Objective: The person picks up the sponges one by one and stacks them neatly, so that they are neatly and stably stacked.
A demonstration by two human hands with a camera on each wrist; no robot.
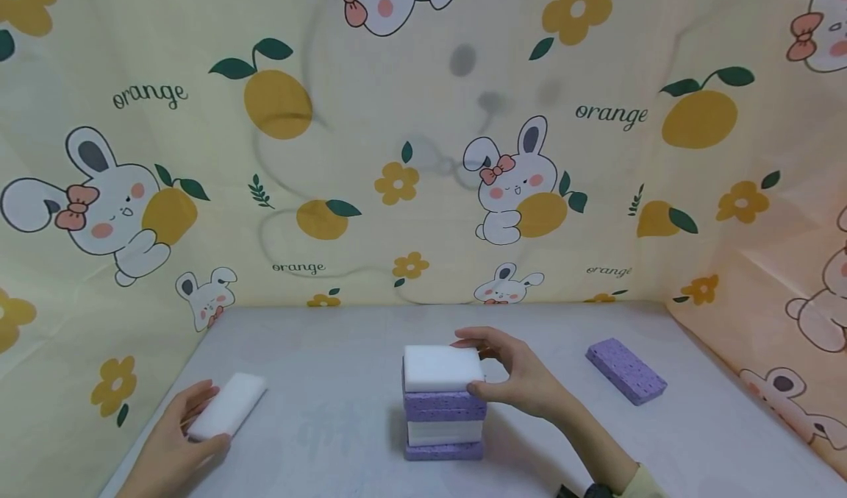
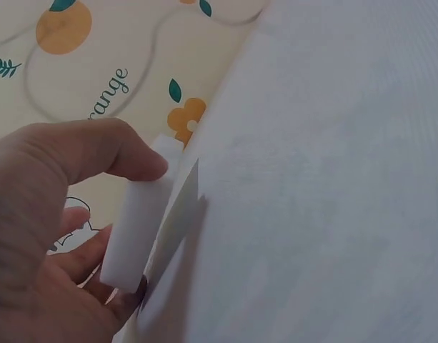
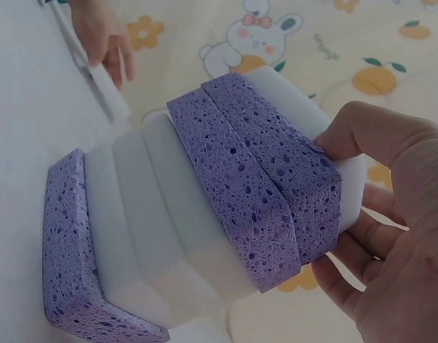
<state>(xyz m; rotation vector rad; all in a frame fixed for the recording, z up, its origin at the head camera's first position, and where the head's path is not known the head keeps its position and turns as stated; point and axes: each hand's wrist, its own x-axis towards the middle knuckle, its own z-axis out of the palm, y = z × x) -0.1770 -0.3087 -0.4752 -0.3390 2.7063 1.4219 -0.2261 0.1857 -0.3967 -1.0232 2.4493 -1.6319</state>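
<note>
A stack of sponges stands on the table before me. At its base lies a purple sponge [image 3: 61, 236], then three white sponges [image 3: 143, 214], two purple sponges [image 1: 445, 402] and a white sponge [image 1: 442, 368] on top. My right hand [image 1: 519, 376] pinches this top white sponge at its right end, thumb at the near side and fingers behind. At the left, my left hand [image 1: 173, 439] grips another white sponge [image 1: 230, 405] between thumb and fingers, tilted at the tabletop. Beside that sponge, the left wrist view shows a thin pale flat piece [image 2: 177, 218]; what it is, I cannot tell.
A single purple sponge [image 1: 625, 371] lies flat on the right part of the white table [image 1: 317, 380]. Patterned cloth [image 1: 410, 115] with rabbits and oranges hangs behind the table and along both sides. A dark band [image 1: 595, 491] is on the right wrist.
</note>
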